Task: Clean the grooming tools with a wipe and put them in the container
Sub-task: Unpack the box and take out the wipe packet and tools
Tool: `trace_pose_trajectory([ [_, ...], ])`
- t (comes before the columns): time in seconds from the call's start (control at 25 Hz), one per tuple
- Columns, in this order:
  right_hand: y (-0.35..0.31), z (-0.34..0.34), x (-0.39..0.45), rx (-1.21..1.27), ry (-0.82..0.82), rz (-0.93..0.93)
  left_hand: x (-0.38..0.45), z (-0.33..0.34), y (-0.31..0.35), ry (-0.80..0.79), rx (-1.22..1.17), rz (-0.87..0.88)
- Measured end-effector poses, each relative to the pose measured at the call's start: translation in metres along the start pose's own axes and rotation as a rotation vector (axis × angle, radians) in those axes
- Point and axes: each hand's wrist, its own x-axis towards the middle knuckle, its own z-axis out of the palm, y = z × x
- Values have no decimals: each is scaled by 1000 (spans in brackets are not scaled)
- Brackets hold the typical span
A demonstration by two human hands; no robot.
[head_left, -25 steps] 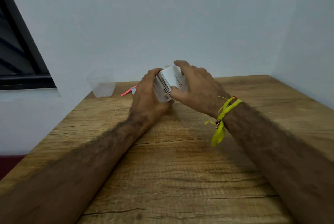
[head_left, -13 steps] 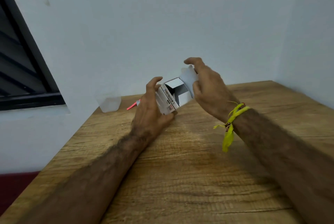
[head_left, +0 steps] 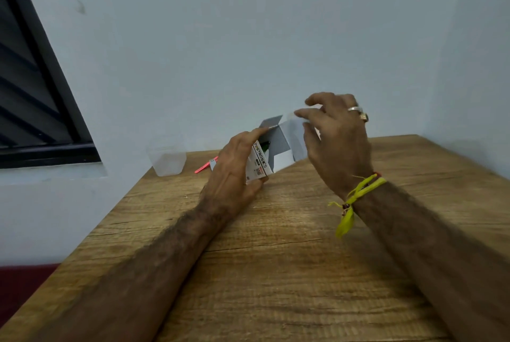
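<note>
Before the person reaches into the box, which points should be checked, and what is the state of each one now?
1. White cardboard box flaps open: ok.
2. Left hand holds the box steady: ok.
3. Right hand empty, at the top flap: ok.
4. What the box holds: cannot tell; only something dark green shows inside.
5. Clear plastic container open, within reach on the wooden table: ok.
6. Wipe ready: not ok, none in view.

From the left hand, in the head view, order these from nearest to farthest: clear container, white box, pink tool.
1. White box: held in the left hand.
2. Pink tool: just behind it.
3. Clear container: farther left, by the wall.
</note>
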Motion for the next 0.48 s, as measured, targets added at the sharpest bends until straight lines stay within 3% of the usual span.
trace_pose_trajectory([
  [0.08,-8,-6,4,4,55,-219,1,0,-2,16,1,-7],
  [0.16,-17,-7,4,103,-93,-332,1,1,-2,28,8,14],
  [0.28,-33,-3,-3,285,-407,-91,1,2,-4,56,30,39],
  [0.48,-22,2,-3,320,-454,273,-1,2,-4,104,27,53],
])
